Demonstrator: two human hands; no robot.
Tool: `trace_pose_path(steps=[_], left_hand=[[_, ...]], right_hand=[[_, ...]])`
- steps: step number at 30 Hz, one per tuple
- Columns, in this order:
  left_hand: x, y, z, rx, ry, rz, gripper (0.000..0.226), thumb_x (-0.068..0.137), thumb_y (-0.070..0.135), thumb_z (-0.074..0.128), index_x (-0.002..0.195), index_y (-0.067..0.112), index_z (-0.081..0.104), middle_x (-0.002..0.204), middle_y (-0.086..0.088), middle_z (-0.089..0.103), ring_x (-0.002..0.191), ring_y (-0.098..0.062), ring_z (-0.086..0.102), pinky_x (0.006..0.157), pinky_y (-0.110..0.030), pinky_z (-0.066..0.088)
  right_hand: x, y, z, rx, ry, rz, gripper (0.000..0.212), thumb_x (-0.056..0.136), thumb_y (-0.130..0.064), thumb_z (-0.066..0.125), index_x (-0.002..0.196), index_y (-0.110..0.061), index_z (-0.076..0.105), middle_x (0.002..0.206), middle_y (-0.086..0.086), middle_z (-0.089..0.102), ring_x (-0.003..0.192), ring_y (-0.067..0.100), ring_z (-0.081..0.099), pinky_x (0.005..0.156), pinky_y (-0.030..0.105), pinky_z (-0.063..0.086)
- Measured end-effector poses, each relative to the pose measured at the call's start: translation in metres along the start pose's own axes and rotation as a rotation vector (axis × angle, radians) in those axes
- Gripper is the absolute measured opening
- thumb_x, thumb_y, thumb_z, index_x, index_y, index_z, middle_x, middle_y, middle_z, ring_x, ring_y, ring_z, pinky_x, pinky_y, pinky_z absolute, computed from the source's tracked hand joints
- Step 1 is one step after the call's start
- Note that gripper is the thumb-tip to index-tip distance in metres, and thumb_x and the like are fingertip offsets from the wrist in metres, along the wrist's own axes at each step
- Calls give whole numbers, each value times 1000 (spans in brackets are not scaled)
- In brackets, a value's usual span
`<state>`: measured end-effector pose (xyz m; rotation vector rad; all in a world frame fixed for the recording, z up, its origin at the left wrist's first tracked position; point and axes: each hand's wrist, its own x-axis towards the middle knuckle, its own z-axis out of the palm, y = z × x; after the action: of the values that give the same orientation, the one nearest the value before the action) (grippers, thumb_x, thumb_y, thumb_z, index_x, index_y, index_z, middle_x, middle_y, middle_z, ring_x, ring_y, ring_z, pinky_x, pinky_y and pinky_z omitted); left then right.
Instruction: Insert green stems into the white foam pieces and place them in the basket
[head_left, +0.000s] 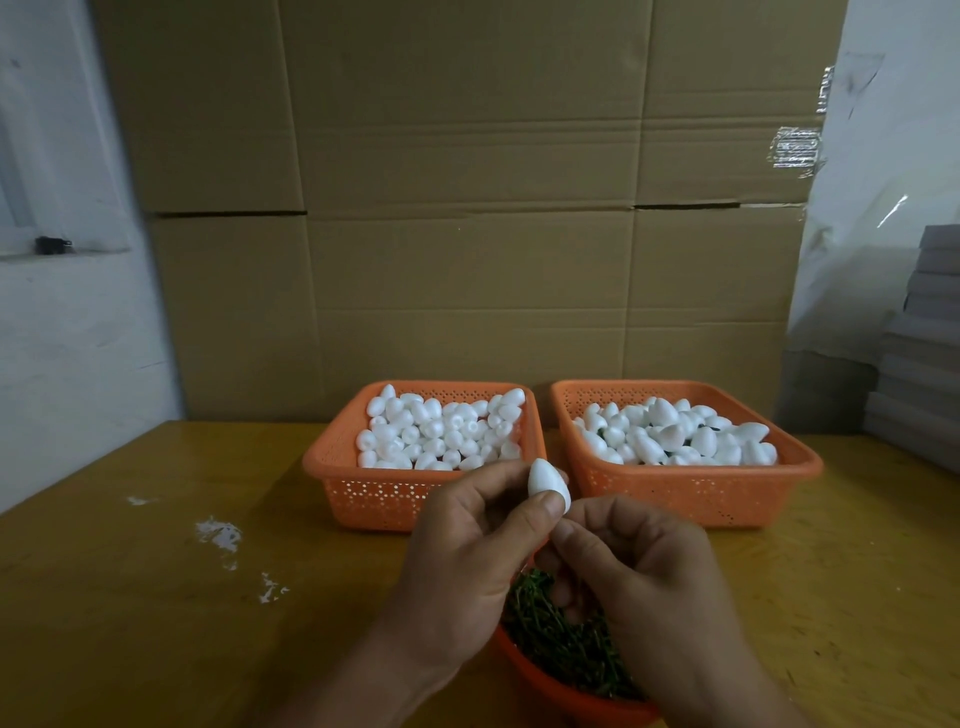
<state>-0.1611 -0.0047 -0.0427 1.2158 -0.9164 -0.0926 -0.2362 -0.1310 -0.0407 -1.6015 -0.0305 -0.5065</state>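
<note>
The left hand (462, 561) pinches 1 white foam piece (548, 486) between thumb and curled fingers, just in front of the left orange basket (374, 499) — pointed end up. The right hand (644, 577), fingers curled, meets the piece's lower end; whether it holds a stem I cannot tell. Green stems (561, 639) fill an orange bowl (550, 686) below the hands. A 2nd basket (691, 493) of foam pieces sits to the right of the left basket.

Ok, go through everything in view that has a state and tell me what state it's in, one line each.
Left hand: pinches the foam piece.
Right hand: fingers curled at the piece's lower end; stem not visible.
Foam piece: held up, pointed end upward.
Left basket: filled with plain foam pieces.
Right basket: holds foam pieces, some dark stems showing.
Bowl of green stems: below the hands, partly hidden.
</note>
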Motion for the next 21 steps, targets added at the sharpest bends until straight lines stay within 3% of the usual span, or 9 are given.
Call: trace_pose_path(steps=[6, 14, 21], left_hand=[[-2, 4, 3, 23, -16, -13, 21, 94, 15, 55, 99, -3, 64, 55, 10, 59, 49, 0, 56, 49, -12, 46], [-4, 2, 5, 77, 13, -16, 15, 95, 21, 57, 89, 10, 65, 63, 4, 62, 54, -10, 60, 51, -23, 50], [-4, 1, 4, 56, -44, -34, 18, 99, 29, 56, 102, 14, 66, 63, 9, 61, 54, -1, 58, 52, -13, 47]], right_hand=[[0, 3, 1, 21, 7, 2, 17, 91, -12, 66, 78, -18, 75, 69, 13, 72, 53, 18, 62, 52, 23, 50], [0, 7, 2, 28, -9, -5, 17, 90, -13, 67, 77, -19, 75, 66, 11, 71, 51, 16, 62, 51, 21, 49], [2, 4, -1, 26, -31, 0, 14, 90, -14, 66, 79, -17, 74, 69, 13, 73, 53, 17, 63, 51, 23, 50]])
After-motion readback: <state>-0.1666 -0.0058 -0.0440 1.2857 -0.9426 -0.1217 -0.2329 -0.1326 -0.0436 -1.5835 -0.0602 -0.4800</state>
